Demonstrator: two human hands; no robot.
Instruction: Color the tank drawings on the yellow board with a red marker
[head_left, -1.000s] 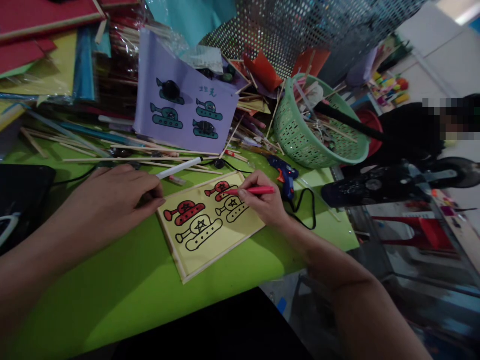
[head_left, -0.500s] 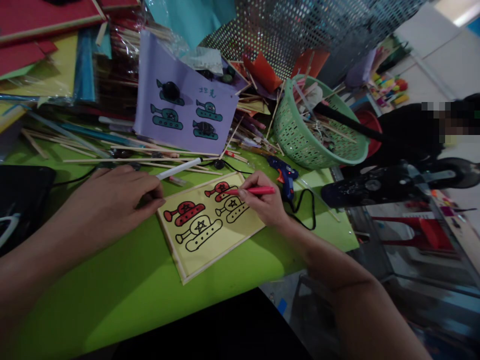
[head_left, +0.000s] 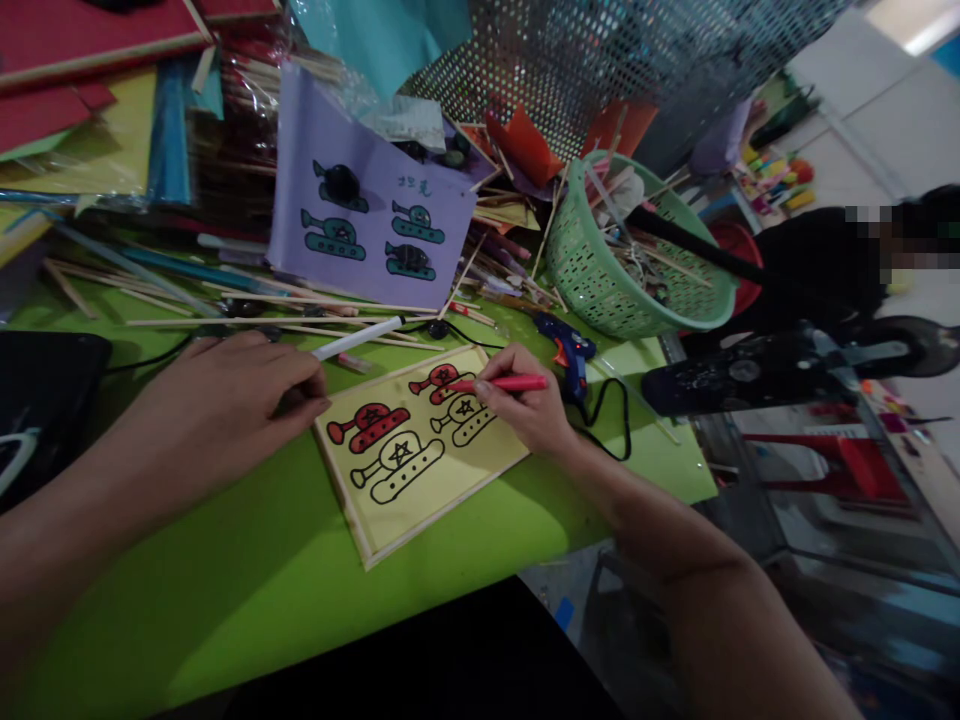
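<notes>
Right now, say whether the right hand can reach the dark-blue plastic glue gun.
Likely yes: nothing visible blocks the right hand from the nearby glue gun, though the fingers hold a red marker.

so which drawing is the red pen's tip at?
Upper-right drawing: the red pen points into it. The upper-left drawing is red, clear of the pen; both lower drawings show no red.

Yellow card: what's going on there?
The person's right hand holds a red pen with its tip at the upper-right drawing on the yellow card. That drawing is partly red, the upper-left one is red, the lower two are outlines. The left hand is near the card's left edge; whether it grips the white pen is unclear.
</notes>
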